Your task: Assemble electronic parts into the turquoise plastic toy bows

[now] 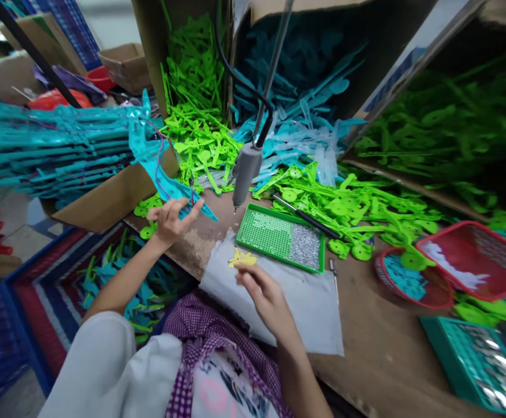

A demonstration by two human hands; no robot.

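Observation:
My left hand (172,222) is closed round the narrow lower end of a long blue plastic part (159,169). A thin purple wire runs along this part, and its wide upper end leans by the stack of similar blue parts. Over the grey cloth (305,307) hovers my right hand (267,296), its fingers loosely stretched and nothing visible in them. Just beyond those fingertips is a yellow cartoon figure (241,257) on the cloth. A grey electric screwdriver (246,173) hangs tip down between the blue part and a green tray (262,231) with small silver screws (307,245).
Bright green plastic parts (338,200) heap behind the tray, with a black-handled tool (307,217) on them. Boxes of blue parts (305,110) stand behind. Red baskets (436,290) and a teal tray of metal pieces (448,360) lie right. Blue parts (53,148) are stacked left.

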